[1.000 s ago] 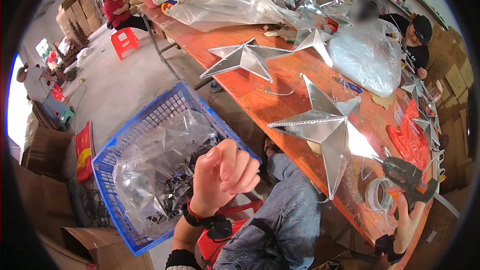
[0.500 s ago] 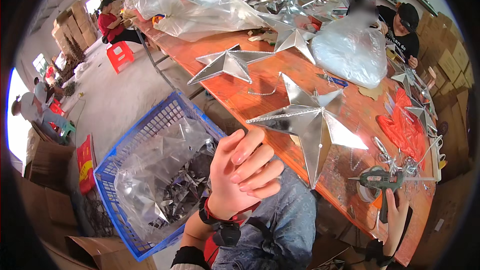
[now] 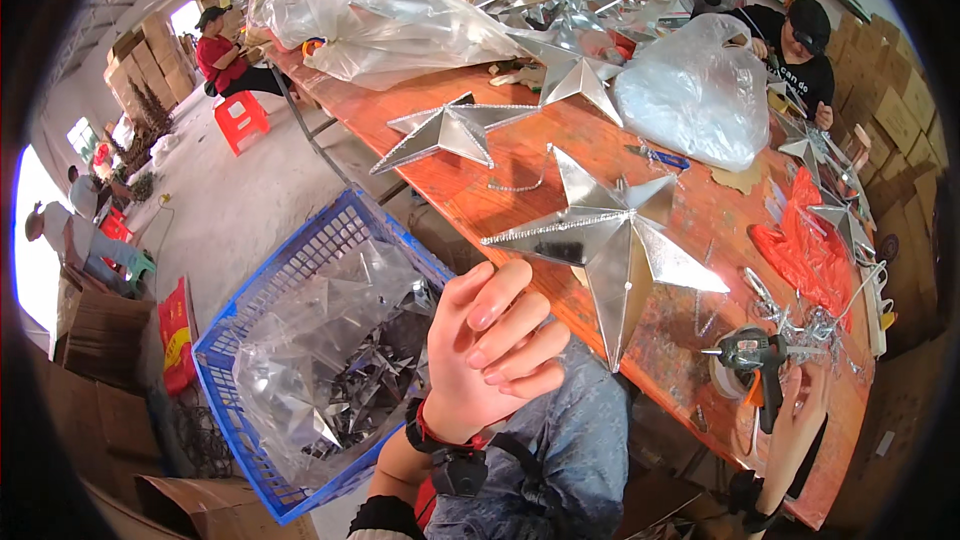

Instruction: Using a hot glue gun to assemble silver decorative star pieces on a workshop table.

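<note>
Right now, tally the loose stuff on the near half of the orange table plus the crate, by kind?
Large silver stars lying flat apart from the pile: 3
Glue guns: 1, beside the right hand
Blue crates: 1, left of the raised left hand
Total: 5

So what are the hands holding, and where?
The left hand holds nothing, its fingers loosely curled. The right hand is at the glue gun handle; whether it grips cannot be told.
</note>
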A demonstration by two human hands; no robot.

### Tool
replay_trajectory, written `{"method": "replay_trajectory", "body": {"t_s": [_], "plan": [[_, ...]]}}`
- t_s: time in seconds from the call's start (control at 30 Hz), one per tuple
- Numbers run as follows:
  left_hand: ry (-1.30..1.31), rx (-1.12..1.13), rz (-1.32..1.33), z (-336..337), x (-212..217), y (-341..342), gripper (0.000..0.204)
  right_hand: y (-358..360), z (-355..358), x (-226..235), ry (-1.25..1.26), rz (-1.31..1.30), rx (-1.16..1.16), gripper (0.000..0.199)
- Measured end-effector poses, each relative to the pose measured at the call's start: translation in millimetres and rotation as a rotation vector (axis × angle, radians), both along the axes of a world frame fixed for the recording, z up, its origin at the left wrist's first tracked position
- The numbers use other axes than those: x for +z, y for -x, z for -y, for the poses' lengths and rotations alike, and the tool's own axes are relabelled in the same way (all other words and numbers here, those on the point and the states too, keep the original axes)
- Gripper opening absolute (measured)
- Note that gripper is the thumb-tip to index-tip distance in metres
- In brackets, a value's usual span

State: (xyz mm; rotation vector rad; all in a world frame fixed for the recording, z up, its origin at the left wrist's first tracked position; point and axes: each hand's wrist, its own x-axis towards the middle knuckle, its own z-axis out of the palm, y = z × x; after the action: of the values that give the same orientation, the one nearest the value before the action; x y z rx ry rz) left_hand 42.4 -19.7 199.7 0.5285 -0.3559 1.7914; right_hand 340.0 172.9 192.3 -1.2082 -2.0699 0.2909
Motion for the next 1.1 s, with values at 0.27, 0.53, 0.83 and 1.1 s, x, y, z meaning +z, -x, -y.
{"method": "replay_trajectory", "body": {"t_s": [0.27, 0.53, 0.83, 1.1], "plan": [[-0.022, -0.041, 0.025, -3, 0, -20, 0.035, 64, 90, 32, 0.016, -0.178, 0.612, 0.01], [0.173, -0.149, -0.028, -1, -9, -42, 0.038, 109, 100, 36, 0.223, -0.33, 0.889, 0.028], [0.352, -0.033, -0.166, -2, -12, -54, 0.04, 105, 95, 28, 0.278, -0.327, 0.843, 0.022], [0.412, 0.083, -0.284, 0, -12, -53, 0.039, 87, 92, 32, 0.239, -0.407, 0.672, 0.014]]}}
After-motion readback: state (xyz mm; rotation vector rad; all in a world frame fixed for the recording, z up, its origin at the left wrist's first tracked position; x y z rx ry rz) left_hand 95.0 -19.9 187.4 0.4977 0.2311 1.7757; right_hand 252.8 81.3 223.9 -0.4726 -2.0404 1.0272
